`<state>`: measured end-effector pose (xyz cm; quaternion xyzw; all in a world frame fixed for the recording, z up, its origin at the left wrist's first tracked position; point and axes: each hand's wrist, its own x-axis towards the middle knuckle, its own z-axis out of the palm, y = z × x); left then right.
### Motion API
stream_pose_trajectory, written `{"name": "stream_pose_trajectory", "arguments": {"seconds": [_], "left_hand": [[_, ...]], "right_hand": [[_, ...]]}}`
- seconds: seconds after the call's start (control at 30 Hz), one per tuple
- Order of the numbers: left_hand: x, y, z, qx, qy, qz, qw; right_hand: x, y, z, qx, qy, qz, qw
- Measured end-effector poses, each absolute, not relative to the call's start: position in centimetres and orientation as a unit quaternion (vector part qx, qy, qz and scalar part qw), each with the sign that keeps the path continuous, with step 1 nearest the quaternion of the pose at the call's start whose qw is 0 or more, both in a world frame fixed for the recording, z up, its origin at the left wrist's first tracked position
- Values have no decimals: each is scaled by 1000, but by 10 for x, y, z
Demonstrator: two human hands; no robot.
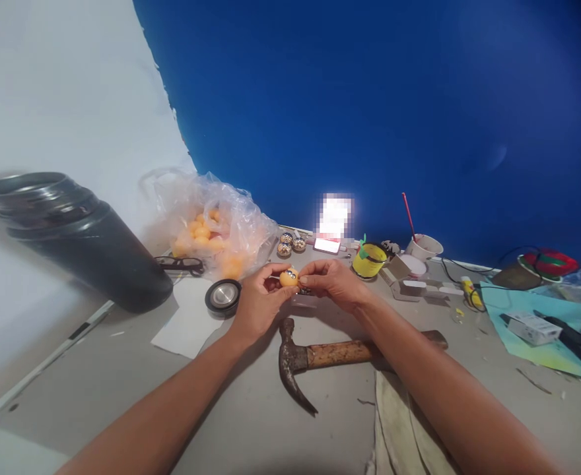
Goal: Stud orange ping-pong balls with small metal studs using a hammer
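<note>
A small orange ball (287,280) with shiny dark, eye-like spots on its front is pinched in my left hand (263,297), between thumb and fingers. My right hand (333,282) has its thumb and fingertips pressed together at the ball's right side; whether they grip the ball or a tiny part on it is hidden. Below both hands a claw hammer (340,354) lies on the table, its wooden handle passing under my right forearm. Beyond the hands sit several shiny metallic balls (285,247) in a cluster.
A dark flask (87,244) stands at left, near its round lid (222,297), glasses (181,265) and white paper (184,316). Behind is a plastic bag (211,224) of orange balls. A phone (327,245), yellow cup (368,260), white cup (424,247) and blue-green sheet (503,316) lie rightward.
</note>
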<state>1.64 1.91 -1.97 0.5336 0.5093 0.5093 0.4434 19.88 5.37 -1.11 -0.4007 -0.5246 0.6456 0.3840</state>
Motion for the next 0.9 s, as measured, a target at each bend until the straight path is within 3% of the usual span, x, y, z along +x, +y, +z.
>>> {"name": "stream_pose_trajectory", "arguments": {"seconds": [0.9], "left_hand": [[18,16,-20,534,507,519,434]], "right_hand": [[200,52,-9,-394,-543,640,375]]}}
